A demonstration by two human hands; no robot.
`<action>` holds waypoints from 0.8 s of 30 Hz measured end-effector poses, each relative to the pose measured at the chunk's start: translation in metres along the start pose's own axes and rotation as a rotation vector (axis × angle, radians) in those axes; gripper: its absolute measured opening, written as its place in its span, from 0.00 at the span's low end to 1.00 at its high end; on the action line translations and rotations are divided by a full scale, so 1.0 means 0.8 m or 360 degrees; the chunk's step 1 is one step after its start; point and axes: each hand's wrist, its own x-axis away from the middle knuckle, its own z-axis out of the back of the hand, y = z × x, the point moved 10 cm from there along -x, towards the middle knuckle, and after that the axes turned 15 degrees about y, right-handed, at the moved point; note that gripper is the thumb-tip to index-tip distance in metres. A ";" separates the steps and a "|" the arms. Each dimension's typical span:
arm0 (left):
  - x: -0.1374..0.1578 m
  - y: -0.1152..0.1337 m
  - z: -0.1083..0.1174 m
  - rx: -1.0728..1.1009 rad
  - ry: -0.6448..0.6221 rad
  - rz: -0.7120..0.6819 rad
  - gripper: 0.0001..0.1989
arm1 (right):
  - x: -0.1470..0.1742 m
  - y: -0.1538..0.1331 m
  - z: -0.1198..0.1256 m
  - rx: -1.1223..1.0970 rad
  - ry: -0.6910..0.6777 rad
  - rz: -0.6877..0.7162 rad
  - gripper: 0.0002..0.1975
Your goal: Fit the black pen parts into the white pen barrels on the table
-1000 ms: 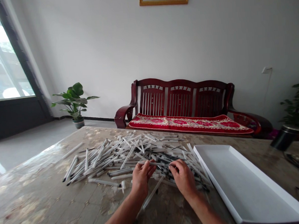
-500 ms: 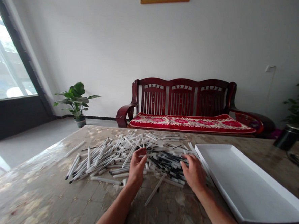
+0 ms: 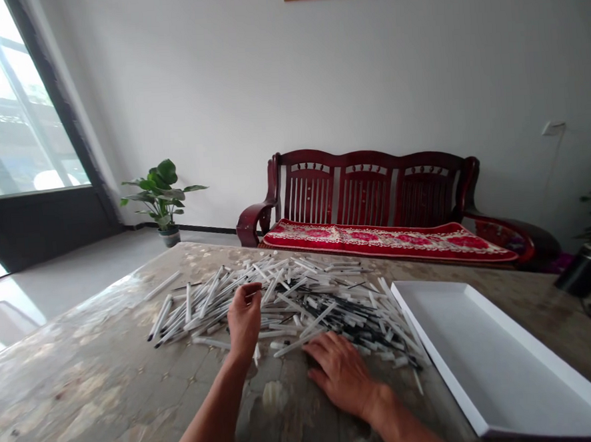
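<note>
A wide heap of white pen barrels (image 3: 205, 306) lies on the table, several with dark ends. Black slim pen parts (image 3: 349, 318) are bunched in the right half of the heap, among short clear and white pieces. My left hand (image 3: 245, 322) hovers over the front middle of the pile, its fingers loosely bent and apart, with nothing visible in them. Low at the near edge, my right hand (image 3: 341, 373) rests palm down with fingers outstretched. Its fingertips are beside a single white pen barrel (image 3: 296, 344) that slants across the pile's front.
A shallow white tray (image 3: 439, 372) sits on the patterned table (image 3: 110, 392), right of the heap. A dark cylinder (image 3: 581, 270) stands beyond it at the far right. Behind are a wooden bench (image 3: 364, 190) with a red cover and a potted plant (image 3: 161, 196).
My right hand has moved left and nearer, from the black parts to the heap's front edge. My left hand has shifted left and slightly up. The slanted barrel now lies farther into the pile.
</note>
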 end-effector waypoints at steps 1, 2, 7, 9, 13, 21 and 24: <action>-0.005 0.003 0.003 -0.0173 -0.0078 -0.0028 0.12 | 0.000 0.000 -0.002 0.0029 0.0007 -0.0004 0.18; -0.008 0.006 0.003 -0.0388 -0.0190 -0.0075 0.11 | 0.000 0.001 -0.004 0.0057 0.0010 -0.0002 0.19; 0.003 0.012 -0.008 -0.1357 -0.0853 -0.0449 0.09 | -0.003 -0.007 -0.008 0.0174 -0.0034 0.0079 0.16; 0.012 0.012 -0.009 -0.1453 -0.0964 -0.0533 0.08 | -0.008 -0.011 -0.009 0.0212 -0.0074 0.0126 0.15; 0.025 0.002 -0.009 -0.1508 -0.0994 -0.0576 0.14 | -0.022 -0.015 -0.015 0.0304 -0.0130 0.0164 0.11; 0.021 -0.016 -0.017 -0.1557 -0.1017 -0.0600 0.12 | -0.056 -0.012 -0.031 0.0425 -0.0029 -0.0022 0.07; 0.015 -0.019 -0.019 -0.1533 -0.1032 -0.0571 0.08 | -0.053 -0.013 -0.033 0.0395 0.0006 -0.0065 0.09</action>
